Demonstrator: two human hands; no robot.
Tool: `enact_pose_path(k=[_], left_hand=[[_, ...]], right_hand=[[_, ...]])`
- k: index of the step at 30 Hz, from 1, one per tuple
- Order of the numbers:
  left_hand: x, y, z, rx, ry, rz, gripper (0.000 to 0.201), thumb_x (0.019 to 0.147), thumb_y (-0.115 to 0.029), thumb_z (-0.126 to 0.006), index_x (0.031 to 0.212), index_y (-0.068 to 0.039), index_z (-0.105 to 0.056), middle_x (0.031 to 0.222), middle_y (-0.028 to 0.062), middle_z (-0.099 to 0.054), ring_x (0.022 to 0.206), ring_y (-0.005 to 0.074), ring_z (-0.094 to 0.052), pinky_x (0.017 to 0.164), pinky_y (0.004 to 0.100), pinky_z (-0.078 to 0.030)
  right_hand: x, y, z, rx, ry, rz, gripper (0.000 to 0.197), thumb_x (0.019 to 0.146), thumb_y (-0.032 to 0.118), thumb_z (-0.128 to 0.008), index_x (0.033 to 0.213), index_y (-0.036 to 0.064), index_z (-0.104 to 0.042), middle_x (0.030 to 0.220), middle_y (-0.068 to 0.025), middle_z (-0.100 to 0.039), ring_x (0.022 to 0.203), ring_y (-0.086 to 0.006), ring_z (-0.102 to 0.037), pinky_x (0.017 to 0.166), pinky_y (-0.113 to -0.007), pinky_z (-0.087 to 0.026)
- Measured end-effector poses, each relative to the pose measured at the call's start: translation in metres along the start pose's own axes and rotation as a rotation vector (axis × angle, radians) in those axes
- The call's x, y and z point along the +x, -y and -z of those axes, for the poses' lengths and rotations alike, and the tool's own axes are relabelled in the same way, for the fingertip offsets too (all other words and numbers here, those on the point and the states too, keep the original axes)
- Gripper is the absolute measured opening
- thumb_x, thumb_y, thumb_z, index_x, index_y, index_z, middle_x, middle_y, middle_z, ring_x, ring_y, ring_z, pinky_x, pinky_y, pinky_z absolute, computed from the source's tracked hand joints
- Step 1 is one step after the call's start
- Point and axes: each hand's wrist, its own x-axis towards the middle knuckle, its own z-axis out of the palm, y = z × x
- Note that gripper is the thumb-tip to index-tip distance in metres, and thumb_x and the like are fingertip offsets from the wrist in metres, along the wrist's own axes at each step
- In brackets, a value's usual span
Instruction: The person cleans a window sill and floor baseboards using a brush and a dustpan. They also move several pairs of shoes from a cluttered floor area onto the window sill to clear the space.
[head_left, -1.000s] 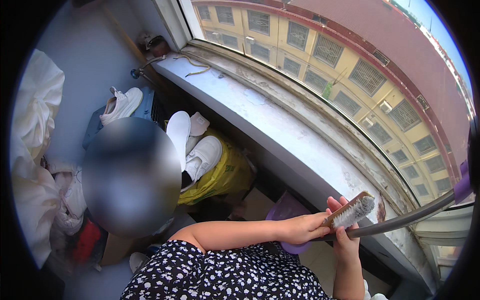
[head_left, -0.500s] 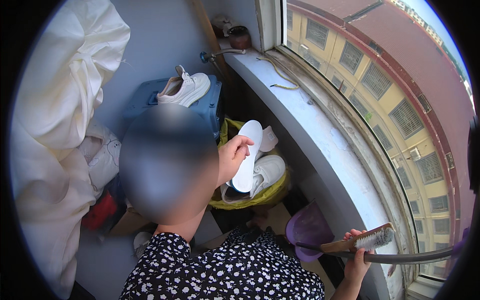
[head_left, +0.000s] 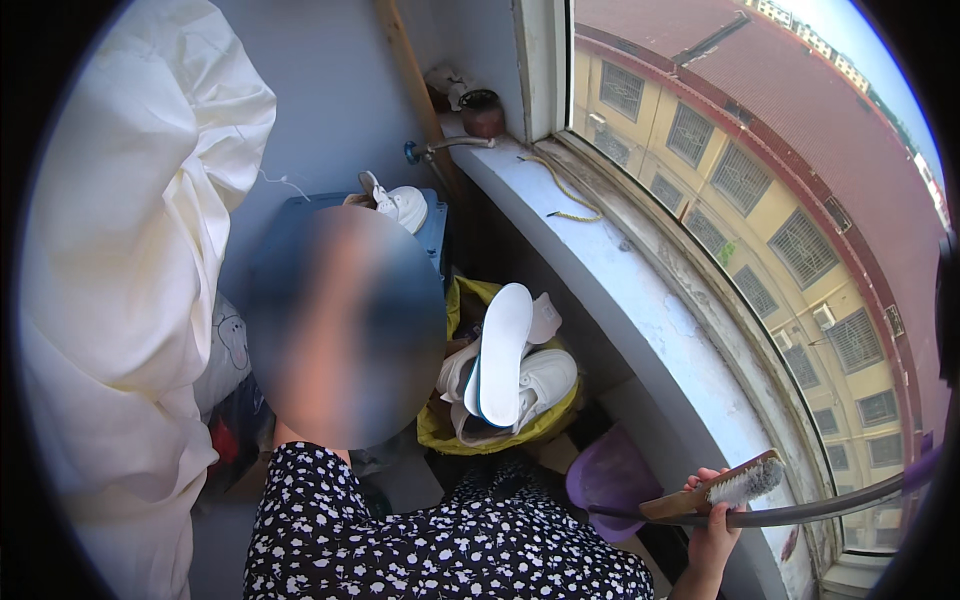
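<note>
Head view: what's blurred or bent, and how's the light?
In the head view, a round blur smears the left forearm and hides the left grip; the brush in the right grip looks fairly sharp there; the head view's fisheye bends the windowsill, which is brightly lit, while the gap beside it falls dark.

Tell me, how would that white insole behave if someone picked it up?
The white insole would probably feel light, looking thin for its length. It might flex somewhat, though it shows no obvious sag. Pushed, it could slide off, since it lies atop uneven white shoes.
</note>
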Motion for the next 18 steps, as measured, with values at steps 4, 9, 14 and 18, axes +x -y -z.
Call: enact_pose_path(k=[4,9,14,18], left_hand=[[-0.011,0.0,0.082,-0.292,-0.128,-0.108,0.016,0.074,-0.008,-0.063,0.089,-0.005,-0.059,0.092,0.007,-0.06,0.095,0.0257,-0.05,0.096,0.0402,-0.032],[-0.004,-0.095,0.124,-0.614,-0.218,-0.593,0.017,0.07,-0.001,-0.065,0.084,-0.005,-0.056,0.083,0.0035,-0.056,0.089,0.0239,-0.05,0.104,0.0453,-0.027],[-0.017,-0.225,0.121,-0.804,-0.278,-1.008,0.016,0.069,-0.004,-0.066,0.08,-0.014,-0.06,0.079,-0.0038,-0.055,0.084,0.0165,-0.05,0.104,0.0438,-0.026],[-0.049,-0.278,0.128,-0.873,-0.22,-1.204,0.019,0.066,-0.005,-0.068,0.081,-0.014,-0.061,0.078,-0.0051,-0.056,0.078,0.0139,-0.052,0.102,0.0379,-0.032]], right_hand=[[-0.007,0.009,0.005,0.028,-0.019,0.011,0.059,0.084,0.035,-0.064,0.125,0.0007,-0.038,0.114,-0.0197,-0.054,0.1,-0.0294,-0.057,0.088,-0.043,-0.045],[-0.02,0.01,0.014,0.017,-0.08,0.049,0.056,0.086,0.033,-0.062,0.126,0.0025,-0.039,0.115,-0.0184,-0.054,0.101,-0.0283,-0.057,0.088,-0.041,-0.046],[-0.042,0.013,0.027,0.017,-0.126,0.105,0.055,0.086,0.033,-0.062,0.126,0.003,-0.039,0.115,-0.0187,-0.054,0.101,-0.0286,-0.057,0.089,-0.042,-0.045],[-0.066,0.018,0.036,0.013,-0.219,0.142,0.057,0.085,0.034,-0.063,0.126,0.0027,-0.038,0.115,-0.019,-0.053,0.1,-0.0291,-0.057,0.089,-0.043,-0.045]])
